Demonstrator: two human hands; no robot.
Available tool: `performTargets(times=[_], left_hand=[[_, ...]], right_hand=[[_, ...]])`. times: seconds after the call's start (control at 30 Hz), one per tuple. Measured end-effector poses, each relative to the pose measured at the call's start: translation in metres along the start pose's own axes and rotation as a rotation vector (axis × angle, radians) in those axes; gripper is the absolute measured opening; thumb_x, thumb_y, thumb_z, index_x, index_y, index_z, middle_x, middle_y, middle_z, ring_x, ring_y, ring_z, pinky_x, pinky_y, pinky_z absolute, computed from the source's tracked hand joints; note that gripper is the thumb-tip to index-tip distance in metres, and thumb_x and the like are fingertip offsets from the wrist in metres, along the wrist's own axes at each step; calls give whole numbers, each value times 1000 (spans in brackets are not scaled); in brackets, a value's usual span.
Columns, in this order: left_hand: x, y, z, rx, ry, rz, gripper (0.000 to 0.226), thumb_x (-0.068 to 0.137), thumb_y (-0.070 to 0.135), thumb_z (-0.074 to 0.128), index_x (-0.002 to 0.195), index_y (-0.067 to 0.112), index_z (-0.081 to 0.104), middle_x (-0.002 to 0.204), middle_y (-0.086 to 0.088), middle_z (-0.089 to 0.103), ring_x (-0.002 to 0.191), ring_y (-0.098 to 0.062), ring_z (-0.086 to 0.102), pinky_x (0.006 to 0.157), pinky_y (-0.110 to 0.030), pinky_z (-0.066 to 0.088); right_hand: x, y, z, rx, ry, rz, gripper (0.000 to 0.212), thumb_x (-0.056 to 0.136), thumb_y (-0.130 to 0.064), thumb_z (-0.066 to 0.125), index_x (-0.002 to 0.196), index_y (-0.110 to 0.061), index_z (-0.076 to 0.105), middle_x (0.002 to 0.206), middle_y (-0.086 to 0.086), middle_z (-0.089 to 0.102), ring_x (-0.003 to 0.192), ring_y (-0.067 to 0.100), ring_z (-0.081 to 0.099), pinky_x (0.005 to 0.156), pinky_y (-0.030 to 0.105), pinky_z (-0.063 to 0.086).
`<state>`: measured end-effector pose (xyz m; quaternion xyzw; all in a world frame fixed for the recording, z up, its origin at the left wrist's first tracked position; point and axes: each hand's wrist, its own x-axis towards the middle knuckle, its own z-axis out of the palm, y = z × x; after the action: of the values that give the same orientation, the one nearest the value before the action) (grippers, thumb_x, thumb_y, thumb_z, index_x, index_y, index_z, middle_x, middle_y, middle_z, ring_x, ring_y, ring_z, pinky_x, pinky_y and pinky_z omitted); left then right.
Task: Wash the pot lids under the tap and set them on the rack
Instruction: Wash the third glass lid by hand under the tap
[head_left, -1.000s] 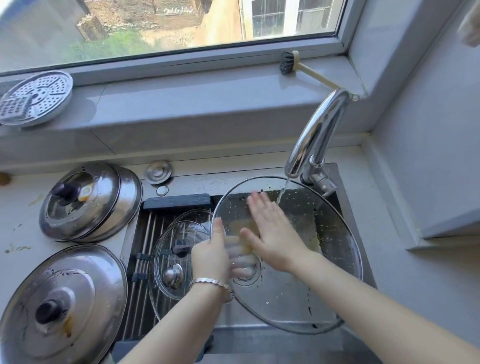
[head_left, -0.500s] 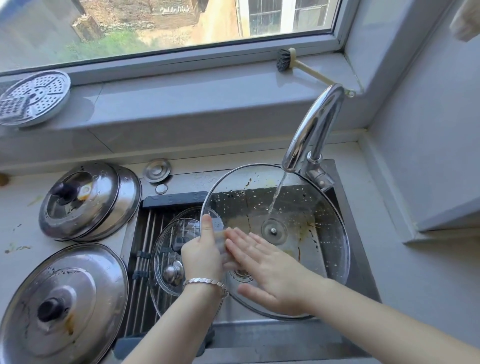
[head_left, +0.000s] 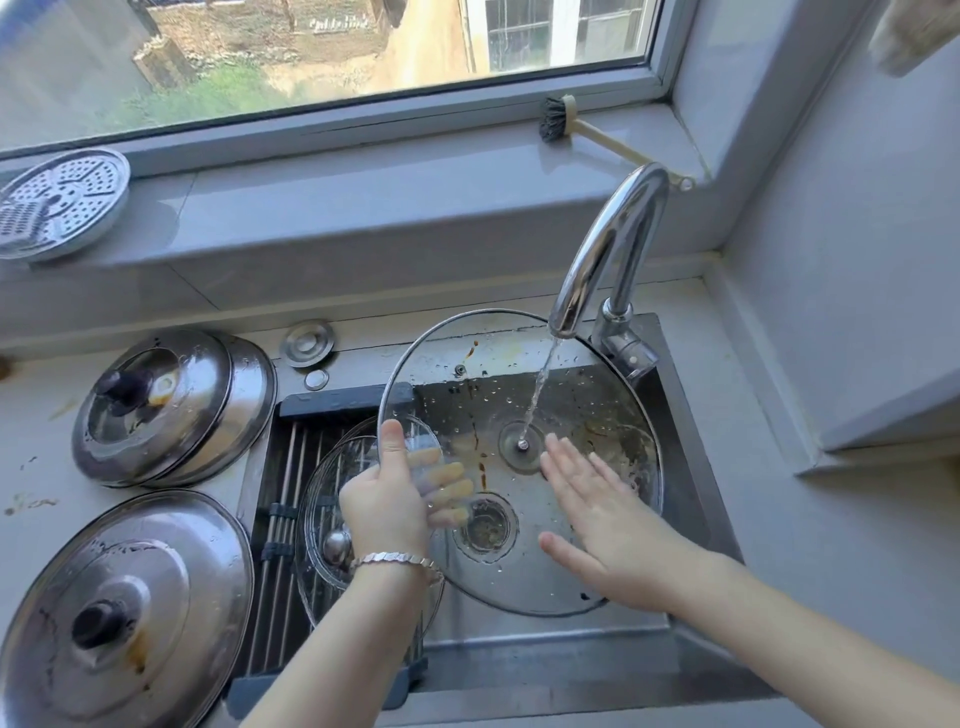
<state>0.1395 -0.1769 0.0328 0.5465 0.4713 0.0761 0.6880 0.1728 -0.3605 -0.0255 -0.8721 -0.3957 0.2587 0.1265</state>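
A large glass lid (head_left: 519, 395) is tilted over the sink (head_left: 691, 467), its underside towards me, streaked with brown grease. Water from the chrome tap (head_left: 608, 249) hits its centre. My left hand (head_left: 387, 499) grips the lid's left rim, thumb in front, fingers showing through the glass. My right hand (head_left: 608, 514) lies flat on the glass with straight fingers, right of the centre. A smaller glass lid (head_left: 324, 514) lies on the roll-up rack (head_left: 283, 467) over the sink's left part.
Two stacked steel lids (head_left: 171, 405) and a big steel lid (head_left: 119, 608) lie on the counter at left. A sink plug (head_left: 307, 343) sits behind the rack. A perforated steamer plate (head_left: 60, 200) and a dish brush (head_left: 566, 127) rest on the windowsill.
The glass lid has risen and tipped up towards the tap, so the stream now lands on its centre. My right hand slid from the lid's upper middle down, then right.
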Motion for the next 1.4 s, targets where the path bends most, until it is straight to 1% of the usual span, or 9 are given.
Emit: performTargets(times=[0.1,0.2,0.37,0.53,0.7,0.8,0.93,1.2,1.4], left_hand=[[-1,1,-2,4,9,21,54,90,47,46,78,-4,61,61,-19,68,34,-23,58,30,-20,41],[-3,0,-3,12,23,28,54,90,47,46,82,-4,62,70,-23,68,35,-22,58,30,-20,41],[-3,-2,-5,21,54,46,56,90,47,47,87,-6,63,74,-24,68,34,-19,59,29,-19,42],[-6,-6,-8,-17,85,94,56,89,50,47,85,-3,66,72,-20,71,45,-23,66,34,-23,48],[-4,-4,-7,-42,85,139,55,90,50,43,82,0,66,69,-12,72,51,-23,69,36,-23,50],[1,-1,-8,-77,75,148,56,90,50,42,84,-1,65,65,-12,72,51,-24,69,40,-28,53],[7,1,-9,-119,85,152,55,91,50,43,82,0,64,59,-9,71,48,-23,68,38,-25,51],[11,1,-5,-145,101,143,55,91,49,46,82,-2,64,52,-7,69,44,-19,66,35,-25,50],[9,-3,-6,-117,60,110,56,91,48,45,87,-5,63,54,-9,70,45,-20,67,36,-27,51]], right_hand=[[-2,2,3,14,-8,33,85,70,-73,-8,131,-20,-36,138,-5,-46,133,7,-38,111,24,-22],[5,14,-4,44,58,265,86,69,-71,-10,131,-17,-34,142,3,-42,135,15,-35,112,28,-19],[-1,-27,6,94,-33,-68,79,77,-66,-4,134,-20,-31,144,-2,-40,132,6,-38,111,22,-21],[13,3,-1,70,90,279,84,73,-69,-8,131,-15,-34,145,6,-40,133,15,-37,110,28,-20],[10,-33,4,40,91,-234,66,88,-57,2,140,-23,-18,148,-3,-29,135,3,-31,111,25,-21],[14,-4,-5,-101,201,-41,69,88,-63,3,141,-25,-18,149,-1,-27,142,14,-19,110,24,-19],[-2,-9,9,-256,208,-143,67,97,-54,13,144,-8,26,151,10,25,140,24,20,109,33,14],[-17,-1,21,-236,181,-201,69,97,-55,18,145,-7,24,152,11,23,141,17,16,113,31,12],[-11,-3,12,-171,205,-177,70,97,-57,13,146,-7,21,153,11,20,141,27,20,112,31,9]])
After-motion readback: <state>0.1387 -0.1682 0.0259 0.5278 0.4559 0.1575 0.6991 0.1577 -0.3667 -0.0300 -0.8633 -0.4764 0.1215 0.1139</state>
